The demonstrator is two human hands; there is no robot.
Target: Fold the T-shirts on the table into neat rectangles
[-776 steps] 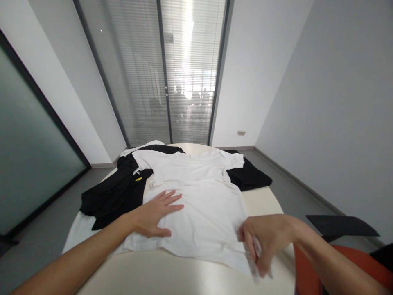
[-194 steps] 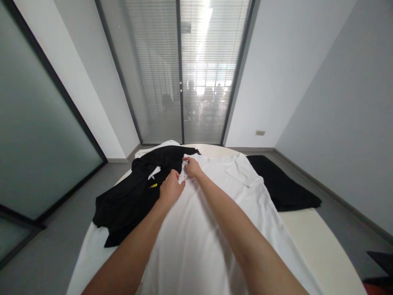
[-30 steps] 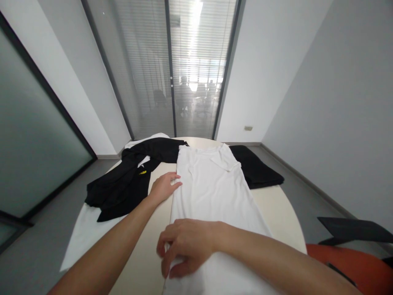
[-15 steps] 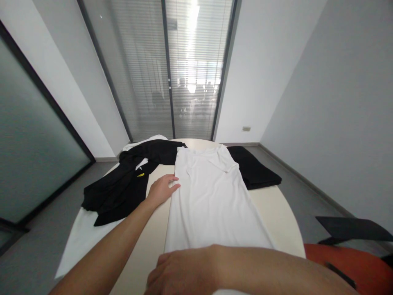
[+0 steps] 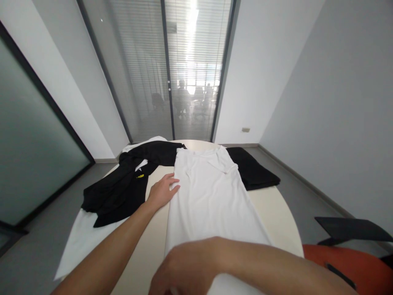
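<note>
Fabric: thin white knit T-shirt (image 5: 211, 196), partly folded lengthwise into a long narrow panel. Judged light, limp, no stiffness; will sag and crease if lifted at one point, and probably slides easily on the smooth round cream table (image 5: 276, 213). Best taken at edges/corners w/ both hands, or pinned flat by a palm while another part is moved.

Head view: shirt lies along table centre, collar at far end, hem at near end under the right forearm. Left hand (image 5: 161, 191) is flat, fingers spread, not clutching anything; fingertips touch the shirt's left fold edge approx. mid-length. Right hand (image 5: 181, 270) is at near end on the shirt's near-left corner; fingers are cut off by the frame bottom, so grip can't be determined.

Crumpled black garment w/ small yellow logo (image 5: 123, 186) lies left of the shirt, just beside the left hand. Folded black cloth (image 5: 254, 172) lies at far right, touching the shirt's right edge.
</note>
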